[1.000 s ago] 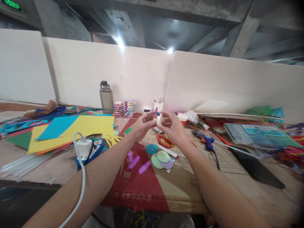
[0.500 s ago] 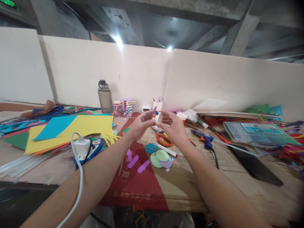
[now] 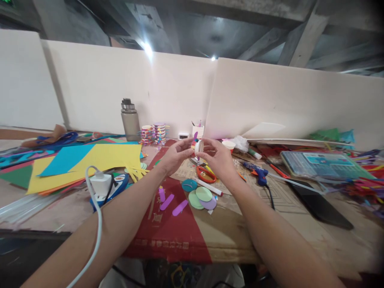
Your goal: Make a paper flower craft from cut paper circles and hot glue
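Observation:
Over the cardboard, my left hand [image 3: 177, 157] and my right hand [image 3: 220, 157] hold a small white round piece [image 3: 199, 148] with coloured paper strips on its side. It looks like a short section of paper cup. A purple strip [image 3: 196, 135] sticks up from it. Fingers of both hands close around the piece, the left at its coloured side and the right at its white rim. Below the hands lie orange-handled scissors [image 3: 205, 174], a white marker [image 3: 209, 187], a teal disc [image 3: 189, 185], pale green paper discs [image 3: 203, 194] and loose purple strips [image 3: 180, 208].
Stacks of decorated cups [image 3: 159, 134] and a bottle [image 3: 130, 122] stand at the back. Coloured paper sheets [image 3: 109, 156] and a power strip [image 3: 121, 187] lie left. A blue glue gun [image 3: 260, 175], phone [image 3: 321, 206] and plastic case [image 3: 318, 164] are right.
The white piece has turned slightly between my hands, and more of the purple strip shows above it. The whole view has shifted a little. Both hands keep their hold.

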Demonstrator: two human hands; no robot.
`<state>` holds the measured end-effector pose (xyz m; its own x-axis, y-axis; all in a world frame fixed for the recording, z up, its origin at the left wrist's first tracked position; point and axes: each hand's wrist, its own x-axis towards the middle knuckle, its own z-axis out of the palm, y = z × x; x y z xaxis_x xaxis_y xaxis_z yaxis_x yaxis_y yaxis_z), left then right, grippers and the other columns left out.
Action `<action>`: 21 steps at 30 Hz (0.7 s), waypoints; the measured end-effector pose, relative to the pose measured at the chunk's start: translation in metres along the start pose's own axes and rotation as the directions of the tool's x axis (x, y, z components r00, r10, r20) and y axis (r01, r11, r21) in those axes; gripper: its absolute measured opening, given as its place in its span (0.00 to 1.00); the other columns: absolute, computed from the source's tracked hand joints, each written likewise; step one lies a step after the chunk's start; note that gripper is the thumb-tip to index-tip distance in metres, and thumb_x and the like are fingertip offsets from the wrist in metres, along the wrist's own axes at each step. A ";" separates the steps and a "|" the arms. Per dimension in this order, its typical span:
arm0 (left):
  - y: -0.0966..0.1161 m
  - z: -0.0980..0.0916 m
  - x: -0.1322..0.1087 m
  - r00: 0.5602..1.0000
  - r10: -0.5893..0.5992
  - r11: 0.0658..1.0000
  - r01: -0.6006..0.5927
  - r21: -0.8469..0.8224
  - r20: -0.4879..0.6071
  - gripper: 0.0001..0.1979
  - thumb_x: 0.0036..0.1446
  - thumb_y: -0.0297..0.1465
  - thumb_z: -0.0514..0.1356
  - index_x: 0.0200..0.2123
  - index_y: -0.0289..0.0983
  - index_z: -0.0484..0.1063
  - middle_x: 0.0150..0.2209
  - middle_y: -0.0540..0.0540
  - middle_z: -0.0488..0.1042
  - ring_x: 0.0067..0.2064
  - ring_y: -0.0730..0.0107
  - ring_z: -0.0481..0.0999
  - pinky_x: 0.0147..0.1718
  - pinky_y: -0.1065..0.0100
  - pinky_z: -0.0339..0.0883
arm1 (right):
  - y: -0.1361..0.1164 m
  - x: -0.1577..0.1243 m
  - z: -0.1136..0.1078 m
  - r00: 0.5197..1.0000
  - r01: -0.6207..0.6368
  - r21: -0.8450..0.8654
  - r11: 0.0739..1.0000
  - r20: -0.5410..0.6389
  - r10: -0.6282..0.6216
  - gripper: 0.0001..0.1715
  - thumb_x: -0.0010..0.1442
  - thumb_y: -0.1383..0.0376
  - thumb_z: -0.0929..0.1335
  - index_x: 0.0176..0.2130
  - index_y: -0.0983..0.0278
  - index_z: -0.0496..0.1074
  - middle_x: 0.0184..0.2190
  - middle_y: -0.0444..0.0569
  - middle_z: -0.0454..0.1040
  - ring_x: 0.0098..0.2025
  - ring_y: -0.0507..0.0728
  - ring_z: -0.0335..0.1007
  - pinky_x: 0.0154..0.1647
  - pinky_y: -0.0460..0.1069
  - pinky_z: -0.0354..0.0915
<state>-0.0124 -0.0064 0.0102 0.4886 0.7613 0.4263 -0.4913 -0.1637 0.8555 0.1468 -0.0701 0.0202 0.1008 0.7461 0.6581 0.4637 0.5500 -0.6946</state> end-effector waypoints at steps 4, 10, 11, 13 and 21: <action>0.001 0.001 0.000 0.998 -0.056 0.998 0.056 0.006 -0.009 0.23 0.42 0.32 0.73 0.44 0.35 0.76 0.40 0.43 0.79 0.34 0.72 0.75 0.34 0.70 0.68 | -0.005 0.001 -0.004 0.997 -0.077 -0.026 0.997 0.001 0.077 0.24 0.51 0.61 0.74 0.48 0.63 0.75 0.43 0.52 0.79 0.37 0.56 0.76 0.41 0.53 0.73; -0.005 0.006 0.001 0.977 -0.212 0.974 0.212 -0.079 0.009 0.20 0.45 0.36 0.72 0.41 0.34 0.76 0.34 0.45 0.78 0.31 0.72 0.76 0.31 0.71 0.70 | 0.003 0.006 -0.009 0.969 -0.228 -0.076 0.971 0.078 0.233 0.21 0.53 0.55 0.73 0.43 0.66 0.76 0.34 0.50 0.79 0.34 0.56 0.76 0.38 0.53 0.73; -0.005 0.007 0.001 0.973 -0.229 0.969 0.229 -0.089 0.003 0.19 0.46 0.36 0.72 0.41 0.34 0.76 0.33 0.45 0.78 0.31 0.72 0.76 0.31 0.71 0.70 | 0.004 0.006 -0.010 0.967 -0.233 -0.097 0.968 0.078 0.241 0.21 0.53 0.54 0.73 0.42 0.66 0.77 0.33 0.50 0.79 0.34 0.56 0.76 0.38 0.53 0.73; -0.006 0.008 0.001 0.969 -0.247 0.964 0.245 -0.104 -0.002 0.18 0.48 0.35 0.71 0.41 0.35 0.76 0.34 0.46 0.79 0.31 0.73 0.76 0.31 0.71 0.71 | 0.005 0.006 -0.010 0.966 -0.237 -0.125 0.963 0.073 0.248 0.22 0.53 0.53 0.72 0.42 0.65 0.77 0.33 0.50 0.79 0.33 0.56 0.76 0.39 0.54 0.73; -0.010 0.010 0.001 0.955 -0.297 0.950 0.296 -0.098 0.009 0.13 0.51 0.35 0.69 0.36 0.34 0.76 0.32 0.46 0.79 0.32 0.71 0.77 0.34 0.70 0.72 | 0.004 0.007 -0.011 0.963 -0.256 -0.184 0.949 0.043 0.268 0.19 0.54 0.53 0.72 0.38 0.65 0.76 0.33 0.52 0.78 0.36 0.59 0.75 0.41 0.58 0.73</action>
<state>0.0000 -0.0098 0.0049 0.6190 0.7698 0.1560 -0.3927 0.1313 0.9103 0.1587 -0.0667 0.0249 0.1829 0.8817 0.4349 0.5763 0.2622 -0.7741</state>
